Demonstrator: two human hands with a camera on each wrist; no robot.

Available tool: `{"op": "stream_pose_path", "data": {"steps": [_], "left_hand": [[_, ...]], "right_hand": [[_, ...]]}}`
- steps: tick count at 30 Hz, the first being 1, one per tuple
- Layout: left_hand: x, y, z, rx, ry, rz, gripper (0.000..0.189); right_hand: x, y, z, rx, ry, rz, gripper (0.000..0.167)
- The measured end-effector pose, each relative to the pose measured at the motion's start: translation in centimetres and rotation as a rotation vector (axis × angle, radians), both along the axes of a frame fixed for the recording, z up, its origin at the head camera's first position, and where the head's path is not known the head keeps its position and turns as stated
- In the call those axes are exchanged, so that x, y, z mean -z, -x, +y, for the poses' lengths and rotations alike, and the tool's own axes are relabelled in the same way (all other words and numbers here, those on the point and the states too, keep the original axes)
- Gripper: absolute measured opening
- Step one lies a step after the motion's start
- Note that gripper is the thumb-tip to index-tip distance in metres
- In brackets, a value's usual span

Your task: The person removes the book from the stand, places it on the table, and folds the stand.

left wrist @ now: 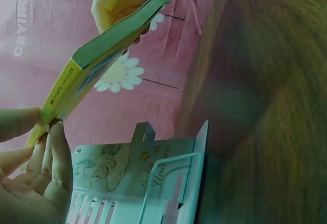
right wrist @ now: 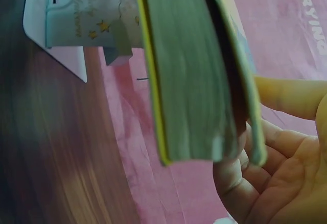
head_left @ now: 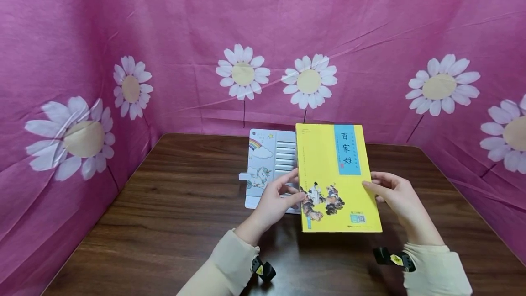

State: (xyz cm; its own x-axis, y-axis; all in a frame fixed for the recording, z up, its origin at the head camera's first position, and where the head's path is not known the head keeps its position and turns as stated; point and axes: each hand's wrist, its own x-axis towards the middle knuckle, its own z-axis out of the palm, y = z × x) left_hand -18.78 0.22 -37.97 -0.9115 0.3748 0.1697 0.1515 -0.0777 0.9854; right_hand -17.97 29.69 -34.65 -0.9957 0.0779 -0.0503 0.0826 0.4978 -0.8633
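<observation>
Your left grip point(head_left: 277, 200) is clamped on the yellow book point(head_left: 322, 161) by the edge nearer the unicorn stand point(head_left: 260, 161); your right grip point(head_left: 396, 193) pinches the edge farther from the stand. The head view gives you the book's front, held up to the right of the stand and hiding part of it, with the stand on the desk point(head_left: 164, 204). Your left wrist view adds the spine point(left wrist: 60, 92) and the stand's wire bracket point(left wrist: 176, 158). Your right wrist view reveals a dark gap between one cover and the pages point(right wrist: 189, 81).
</observation>
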Motion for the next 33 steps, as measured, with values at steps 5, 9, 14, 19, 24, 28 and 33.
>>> {"op": "stream_pose_path", "data": {"steps": [5, 9, 14, 19, 24, 28, 33], "left_hand": [[0.3, -0.2, 0.7, -0.018, 0.001, 0.002, 0.058], [0.7, -0.5, 1.4, -0.041, -0.018, -0.007, 0.057], [1.0, -0.8, 2.3, -0.074, -0.040, 0.004, 0.055], [1.2, -1.2, 3.2, -0.083, -0.051, -0.007, 0.053], [1.3, -1.3, 4.1, -0.108, -0.041, -0.010, 0.052], [1.4, -1.2, 4.9, -0.099, -0.045, -0.009, 0.051], [1.7, -1.2, 5.9, -0.078, -0.042, -0.018, 0.052]], "right_hand": [[0.0, -0.1, 0.7, -0.003, -0.006, -0.019, 0.065], [-0.1, -0.2, 1.4, -0.007, 0.002, -0.040, 0.067], [0.1, -0.5, 2.2, -0.024, 0.006, -0.049, 0.065], [0.4, -0.7, 3.1, -0.029, -0.007, -0.051, 0.060], [0.5, -0.9, 4.1, -0.025, -0.005, -0.069, 0.058], [0.5, -1.0, 4.9, -0.015, -0.019, -0.078, 0.062], [0.5, -1.0, 5.8, -0.007, -0.061, -0.091, 0.064]]}}
